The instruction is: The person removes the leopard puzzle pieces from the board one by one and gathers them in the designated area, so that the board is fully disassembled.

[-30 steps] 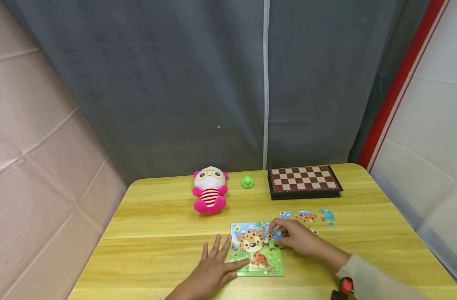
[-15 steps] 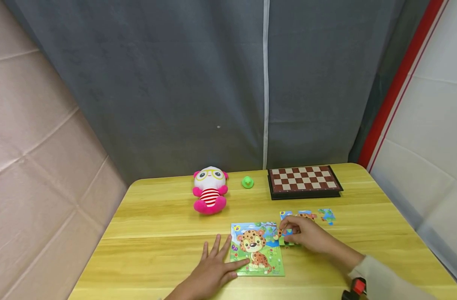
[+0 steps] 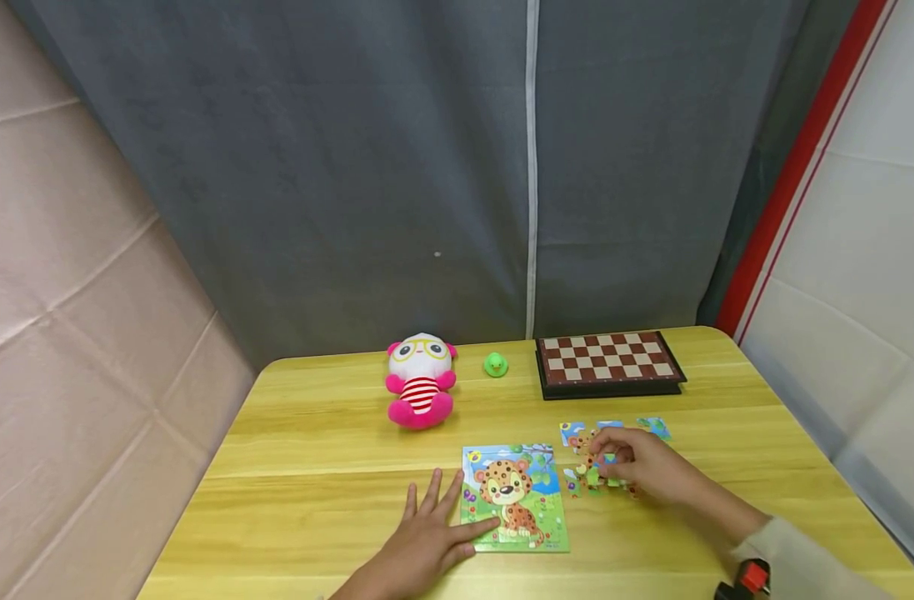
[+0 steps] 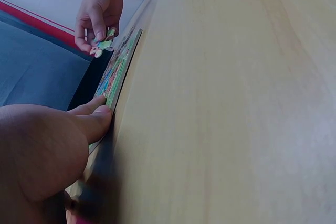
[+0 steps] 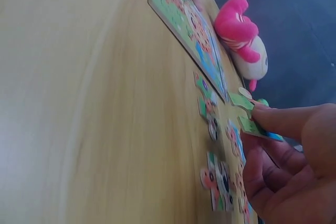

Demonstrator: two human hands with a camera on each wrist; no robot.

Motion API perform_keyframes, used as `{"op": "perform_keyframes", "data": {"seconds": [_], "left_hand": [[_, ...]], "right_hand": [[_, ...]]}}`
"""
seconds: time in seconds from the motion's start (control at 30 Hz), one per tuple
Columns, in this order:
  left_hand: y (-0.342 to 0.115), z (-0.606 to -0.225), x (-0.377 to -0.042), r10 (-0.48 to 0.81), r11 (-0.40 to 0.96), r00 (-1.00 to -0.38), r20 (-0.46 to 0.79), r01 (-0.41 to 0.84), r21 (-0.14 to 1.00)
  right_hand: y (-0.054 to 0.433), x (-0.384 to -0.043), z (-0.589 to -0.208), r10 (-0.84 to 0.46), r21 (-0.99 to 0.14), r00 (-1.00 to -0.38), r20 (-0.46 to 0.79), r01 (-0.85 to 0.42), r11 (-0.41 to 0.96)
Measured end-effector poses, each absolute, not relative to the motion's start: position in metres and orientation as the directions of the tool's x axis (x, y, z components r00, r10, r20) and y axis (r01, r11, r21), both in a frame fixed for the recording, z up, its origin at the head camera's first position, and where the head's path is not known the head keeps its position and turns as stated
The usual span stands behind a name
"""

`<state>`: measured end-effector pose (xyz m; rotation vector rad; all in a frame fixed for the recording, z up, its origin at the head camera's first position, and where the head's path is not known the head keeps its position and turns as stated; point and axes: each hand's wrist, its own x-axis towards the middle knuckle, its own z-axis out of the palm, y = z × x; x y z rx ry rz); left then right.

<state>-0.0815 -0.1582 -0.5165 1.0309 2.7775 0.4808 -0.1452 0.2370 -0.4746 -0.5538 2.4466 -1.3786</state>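
Head view: right hand [image 3: 650,468] is just right of the puzzle board [image 3: 542,521], over the loose pieces [image 3: 572,431]. Right wrist view shows it pinching a puzzle piece [image 5: 253,125], thumb on one face, curled fingers on the other. Pinch only as wide as the piece is thick. Could be more than one in there, thumb hides part of it.

Piece is raised off the counter [image 3: 314,492], tilted, green edge with a round tab sticking out. Reads as thin printed card: very light, stiff, should keep its shape. Weak spots would be the tab necks; they could bend or fray if twisted. Printed face looks smooth, may slide a bit, but a light pinch should do. Best hold: opposite faces across the solid middle, tabs left free. Flat ones on the counter offer little edge, so I'd tip one up by a corner first.

Left hand [image 3: 429,537] is spread, nothing in its grip, fingers on the near left part of the board. Board looks like a thin rigid slab, probably light enough to skid if bumped; steady it at the rim.

Plush panda [image 3: 421,385] sits well apart, far left, soft by the look of it.
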Motion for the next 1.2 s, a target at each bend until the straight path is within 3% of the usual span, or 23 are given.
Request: {"op": "perform_keyframes", "data": {"seconds": [1.2], "left_hand": [[-0.158,-0.517,-0.084,0.658,0.719,-0.752,-0.039,0.612,0.329]], "right_hand": [[0.317,-0.131,-0.479,-0.373,-0.829,-0.924,-0.082,-0.145,0.541]]}}
